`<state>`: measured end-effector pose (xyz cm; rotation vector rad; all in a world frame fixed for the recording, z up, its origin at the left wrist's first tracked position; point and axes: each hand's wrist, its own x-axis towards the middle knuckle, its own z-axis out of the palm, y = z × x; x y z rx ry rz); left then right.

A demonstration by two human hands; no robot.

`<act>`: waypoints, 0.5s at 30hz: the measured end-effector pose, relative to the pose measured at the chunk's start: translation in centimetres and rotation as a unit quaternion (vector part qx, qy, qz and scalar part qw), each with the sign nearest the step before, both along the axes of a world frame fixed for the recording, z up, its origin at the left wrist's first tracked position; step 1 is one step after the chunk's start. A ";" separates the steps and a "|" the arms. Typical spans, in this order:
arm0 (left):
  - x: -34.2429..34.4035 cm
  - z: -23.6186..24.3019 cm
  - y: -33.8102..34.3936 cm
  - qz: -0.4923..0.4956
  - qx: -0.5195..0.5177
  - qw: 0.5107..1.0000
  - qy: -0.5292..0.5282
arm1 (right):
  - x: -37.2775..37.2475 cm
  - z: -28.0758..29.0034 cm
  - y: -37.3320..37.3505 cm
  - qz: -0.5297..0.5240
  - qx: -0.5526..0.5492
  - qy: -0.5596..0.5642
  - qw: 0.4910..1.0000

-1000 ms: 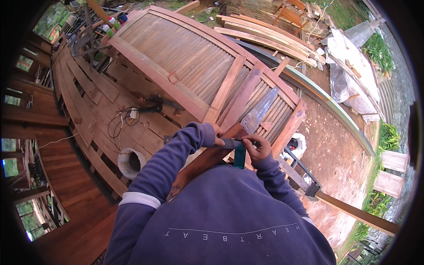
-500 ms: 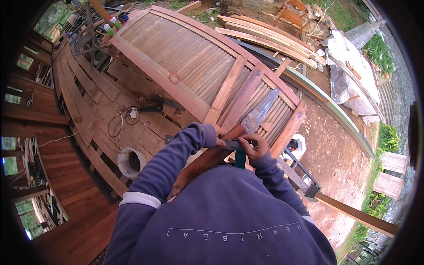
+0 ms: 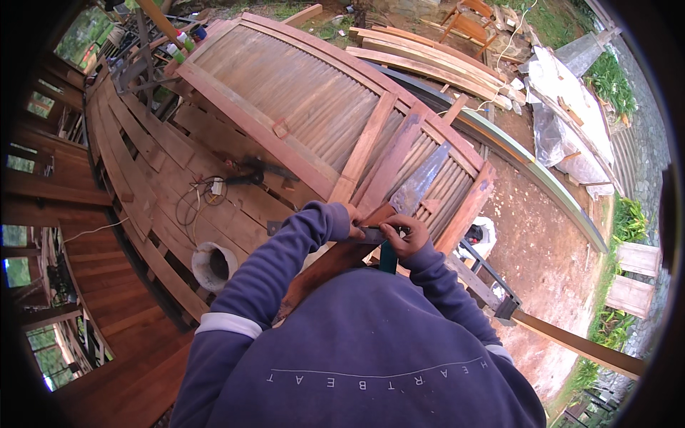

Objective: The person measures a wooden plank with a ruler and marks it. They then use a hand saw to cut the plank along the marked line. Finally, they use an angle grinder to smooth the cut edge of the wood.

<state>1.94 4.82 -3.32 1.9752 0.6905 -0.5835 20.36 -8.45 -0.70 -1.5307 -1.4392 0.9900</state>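
A small square with a grey metal blade [image 3: 369, 234] and a teal stock [image 3: 388, 258] lies across a reddish-brown board [image 3: 325, 269] close to my body. My left hand [image 3: 353, 220] is closed on the blade's left end. At the blade's other end, by the teal stock, my right hand [image 3: 407, 235] pinches it between thumb and fingers. Just beyond my hands a handsaw blade [image 3: 421, 182] rests on a large louvred wooden panel [image 3: 285, 93] with a reddish frame. My left hand's fingertips are partly hidden, and my body covers the board's near side.
Left on the plank floor stand a whitish bucket [image 3: 213, 265] and a power tool [image 3: 246, 173] with a coiled cord. Stacked timber [image 3: 428, 57] lies beyond the panel. A white sack [image 3: 481, 239] sits right of it. Bottles [image 3: 184, 39] stand at its far left corner.
My right hand has shifted slightly left along the square, its fingers now closer over the blade. My left hand stays nearly in place.
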 end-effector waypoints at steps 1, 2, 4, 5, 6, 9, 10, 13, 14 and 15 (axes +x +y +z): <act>-0.1 0.4 0.0 -0.001 0.001 1.000 0.002 | 0.2 0.0 -0.1 -0.002 0.003 0.001 1.000; -0.2 0.5 0.1 0.004 0.006 1.000 -0.002 | 0.7 0.0 -0.3 -0.005 0.006 0.002 1.000; -0.4 0.6 0.0 0.011 0.014 1.000 -0.013 | 1.4 -0.1 -0.6 0.003 0.009 -0.002 1.000; -0.3 0.8 0.0 0.010 0.013 1.000 -0.009 | 1.2 -0.4 -0.6 0.016 0.027 -0.007 0.999; -0.2 1.6 0.0 0.008 0.014 1.000 -0.007 | 1.0 -0.6 -0.4 0.027 0.047 -0.013 0.998; -0.2 1.6 0.0 0.002 0.008 1.000 -0.011 | 0.4 0.3 0.1 0.068 0.069 -0.040 0.994; -0.3 1.3 0.0 0.001 0.004 1.000 -0.014 | 0.3 0.7 0.2 0.083 0.070 -0.049 0.993; -0.3 2.2 0.1 -0.005 0.030 1.000 0.008 | 1.6 0.8 -0.2 0.104 0.087 -0.071 0.988; -0.4 2.2 0.1 -0.003 0.027 1.000 0.011 | 1.9 0.8 -0.3 0.112 0.082 -0.073 0.988; -0.3 2.2 0.1 -0.003 0.025 1.000 0.012 | 2.4 0.8 -0.3 0.119 0.077 -0.077 0.987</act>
